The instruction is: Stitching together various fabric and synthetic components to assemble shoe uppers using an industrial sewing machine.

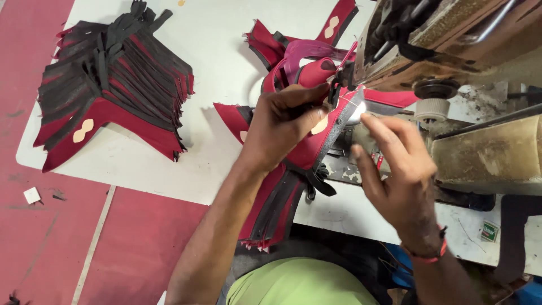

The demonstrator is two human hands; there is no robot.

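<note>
My left hand (282, 127) grips the red upper (307, 148), thumb and fingers pinched on its top edge, holding it against the sewing machine (451, 39) right at the needle area. The upper is red with a black edge strip and a small cream patch just beside my thumb. My right hand (398, 169) is on the other side of the piece, fingers loosely curled with the fingertips (370, 121) touching the edge of the upper just under the machine head; it pinches lightly rather than clenching. A red band sits on that wrist.

Below my left hand more red and black pieces (271, 212) hang off the near edge of the white table (209, 56), over my lap. Behind the upper, beside the machine, lie a few more red pieces (271, 45), one showing a cream patch. Well apart, at the far left of the table, is a fanned stack (113, 73) of the same red and black cut parts, with a cream patch on the front one. The floor (45, 237) beside the table is red, with a small white scrap (32, 195) on it.
</note>
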